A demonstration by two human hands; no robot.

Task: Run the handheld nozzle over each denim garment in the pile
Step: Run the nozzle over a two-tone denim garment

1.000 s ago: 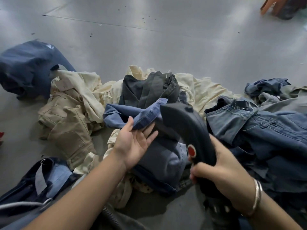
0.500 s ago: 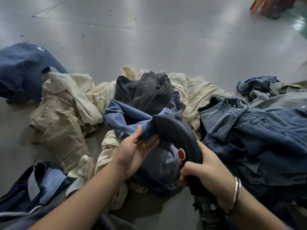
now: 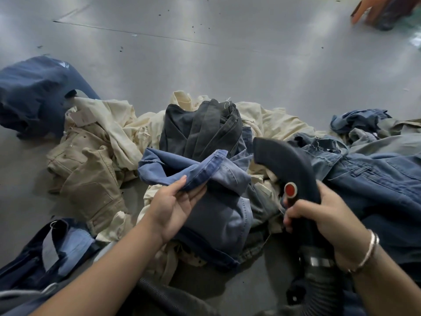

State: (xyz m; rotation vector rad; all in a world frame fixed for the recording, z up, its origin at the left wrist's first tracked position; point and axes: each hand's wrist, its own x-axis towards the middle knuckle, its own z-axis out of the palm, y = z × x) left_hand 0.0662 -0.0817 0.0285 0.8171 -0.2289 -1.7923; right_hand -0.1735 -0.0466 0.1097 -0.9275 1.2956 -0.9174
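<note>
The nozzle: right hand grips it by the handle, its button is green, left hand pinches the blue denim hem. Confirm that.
Not quite: the button on the nozzle is red, not green, as the head view shows. The rest stands: the right hand grips the handle, and the left hand pinches the blue denim hem.

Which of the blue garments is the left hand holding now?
The mid-blue garment at the pile's centre; the left hand pinches its folded hem, the other blue pieces lie untouched.

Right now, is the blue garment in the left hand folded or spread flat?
Folded: the blue garment lies bunched, its hem pinched by the left hand.
</note>
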